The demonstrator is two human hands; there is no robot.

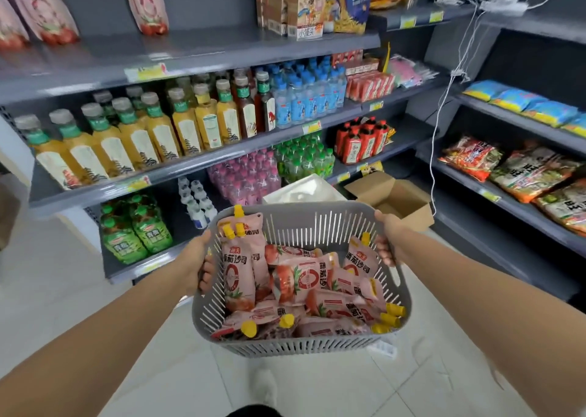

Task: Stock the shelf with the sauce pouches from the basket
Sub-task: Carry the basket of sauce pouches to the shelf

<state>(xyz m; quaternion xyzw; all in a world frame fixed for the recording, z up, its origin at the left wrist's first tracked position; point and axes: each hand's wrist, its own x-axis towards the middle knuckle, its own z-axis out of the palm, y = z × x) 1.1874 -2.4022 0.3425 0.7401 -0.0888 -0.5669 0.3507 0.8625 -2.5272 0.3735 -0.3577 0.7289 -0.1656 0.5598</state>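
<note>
— Over the pale floor tiles (63, 289), facing the shelving, what do the two hands have?
— A grey slotted basket (317, 223), lifted between them. The left hand (193, 264) grips the left rim, its fingers (207, 270) curled over the edge and showing inside the wall. The right hand (388, 236) grips the rim at the far right corner the same way, fingers hooked down into the basket.
— And the sauce pouches?
— All of those to be stocked are in the basket. The sauce pouches (298, 280) are pink with yellow caps (249, 328). A few stand leaning against the left wall, and the rest lie flat in a loose heap across the bottom, overlapping one another.
— Any on the shelf already?
— Yes, matching pink pouches (149, 4) stand on the top shelf (190, 51) at upper left, well apart from the boxed goods (304, 4) further right on the same board.
— What's under that?
— A row of yellow tea bottles (158, 131), with blue-capped water bottles (304, 96) just beside them. Lower down there are pink and green bottle packs, and green bottles (133, 232) sit on the bottom board near the left hand.
— Anything on the floor?
— An open cardboard box (399, 201) lies just beyond the basket, by the corner where a second shelving unit holds snack bags (536, 175). A blurred pale shoe (264, 388) shows below the basket
</note>
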